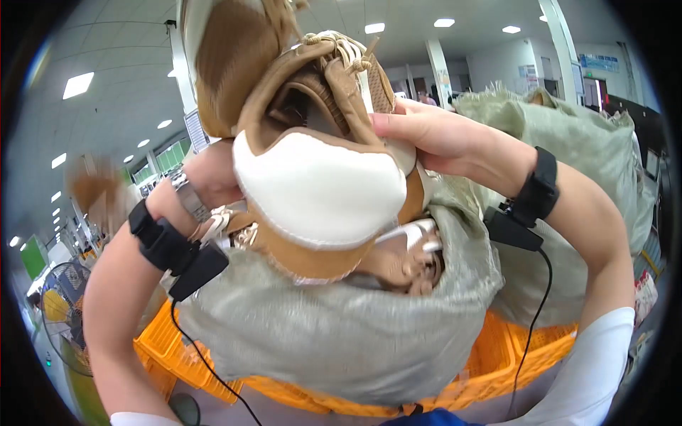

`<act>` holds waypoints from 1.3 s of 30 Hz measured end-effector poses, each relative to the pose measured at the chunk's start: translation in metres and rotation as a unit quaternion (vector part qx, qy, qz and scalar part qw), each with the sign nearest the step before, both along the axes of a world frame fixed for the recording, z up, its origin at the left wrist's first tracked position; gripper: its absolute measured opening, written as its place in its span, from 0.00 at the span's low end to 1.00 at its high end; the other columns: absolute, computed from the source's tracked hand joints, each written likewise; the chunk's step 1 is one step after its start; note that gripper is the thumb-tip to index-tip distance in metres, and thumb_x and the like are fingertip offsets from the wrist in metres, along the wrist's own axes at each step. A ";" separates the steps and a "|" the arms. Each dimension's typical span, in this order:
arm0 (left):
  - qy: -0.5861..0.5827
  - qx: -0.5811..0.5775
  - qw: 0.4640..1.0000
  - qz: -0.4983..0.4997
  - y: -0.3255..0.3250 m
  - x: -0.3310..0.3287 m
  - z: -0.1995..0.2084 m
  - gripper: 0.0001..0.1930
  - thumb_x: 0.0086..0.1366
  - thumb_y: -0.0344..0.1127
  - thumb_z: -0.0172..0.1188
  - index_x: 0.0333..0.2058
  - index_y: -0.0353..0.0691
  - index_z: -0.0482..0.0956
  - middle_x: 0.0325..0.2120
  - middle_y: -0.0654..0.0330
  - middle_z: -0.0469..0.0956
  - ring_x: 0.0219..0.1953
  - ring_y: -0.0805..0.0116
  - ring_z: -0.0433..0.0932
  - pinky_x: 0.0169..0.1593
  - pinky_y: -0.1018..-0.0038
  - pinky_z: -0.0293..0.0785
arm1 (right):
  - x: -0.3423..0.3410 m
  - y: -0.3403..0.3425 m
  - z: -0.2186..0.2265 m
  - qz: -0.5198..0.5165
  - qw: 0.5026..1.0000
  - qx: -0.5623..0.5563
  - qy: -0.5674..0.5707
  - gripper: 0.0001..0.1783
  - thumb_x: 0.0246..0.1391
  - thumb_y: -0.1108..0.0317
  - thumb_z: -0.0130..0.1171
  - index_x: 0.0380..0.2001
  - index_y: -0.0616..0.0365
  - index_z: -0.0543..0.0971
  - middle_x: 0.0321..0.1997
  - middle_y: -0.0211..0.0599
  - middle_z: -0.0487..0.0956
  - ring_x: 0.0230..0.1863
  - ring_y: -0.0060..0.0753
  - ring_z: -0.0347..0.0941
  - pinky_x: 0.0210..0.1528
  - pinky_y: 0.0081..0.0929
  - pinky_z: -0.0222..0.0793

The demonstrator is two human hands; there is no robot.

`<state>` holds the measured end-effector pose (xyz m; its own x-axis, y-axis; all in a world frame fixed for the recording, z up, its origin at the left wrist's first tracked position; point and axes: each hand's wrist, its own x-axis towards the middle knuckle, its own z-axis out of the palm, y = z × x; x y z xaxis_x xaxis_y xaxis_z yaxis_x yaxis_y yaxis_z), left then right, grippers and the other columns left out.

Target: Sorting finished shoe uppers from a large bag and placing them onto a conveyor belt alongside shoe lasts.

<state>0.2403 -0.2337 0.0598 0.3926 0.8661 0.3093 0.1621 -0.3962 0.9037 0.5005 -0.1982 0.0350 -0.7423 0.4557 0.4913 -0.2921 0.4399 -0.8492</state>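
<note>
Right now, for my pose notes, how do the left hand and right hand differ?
The left hand is mostly hidden behind the white-and-brown shoe; the right hand shows its thumb against that shoe. The left wears a silver watch; the right wears none. Both wear black wrist straps.

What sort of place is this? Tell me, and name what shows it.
Probably a footwear factory or warehouse: tan-and-white footwear above a bulging woven sack, orange plastic crates, and many ceiling lights across a large hall.
</note>
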 end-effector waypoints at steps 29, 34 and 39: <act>0.105 -0.286 0.738 -0.602 -0.037 0.619 -0.494 0.18 0.59 0.36 0.53 0.46 0.35 0.69 0.43 0.57 0.73 0.44 0.65 0.72 0.44 0.72 0.70 | 0.245 -0.377 -0.235 -0.581 0.784 -0.189 0.104 0.31 0.44 0.59 0.64 0.49 0.60 0.65 0.44 0.33 0.73 0.46 0.24 0.66 0.51 0.23 0.62; 0.145 -0.383 0.668 -0.622 -0.123 0.737 -0.598 0.18 0.59 0.37 0.52 0.47 0.35 0.69 0.43 0.57 0.73 0.44 0.64 0.72 0.45 0.72 0.70 | 0.345 -0.405 -0.279 -0.636 0.687 -0.300 0.184 0.28 0.44 0.64 0.64 0.48 0.60 0.67 0.43 0.31 0.73 0.45 0.20 0.66 0.50 0.22 0.62; 0.161 -0.435 0.614 -0.638 -0.210 0.846 -0.625 0.19 0.59 0.38 0.52 0.47 0.35 0.68 0.44 0.56 0.73 0.44 0.63 0.72 0.45 0.71 0.70 | 0.487 -0.463 -0.321 -0.722 0.599 -0.237 0.253 0.28 0.44 0.69 0.63 0.50 0.61 0.67 0.48 0.33 0.72 0.48 0.23 0.66 0.53 0.23 0.61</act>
<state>1.0866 -0.4436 -0.5653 0.8430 -0.4282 -0.3255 0.4480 0.2240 0.8655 0.9879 -0.6609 -0.2864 0.7824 0.6208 0.0487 -0.1701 0.2884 -0.9423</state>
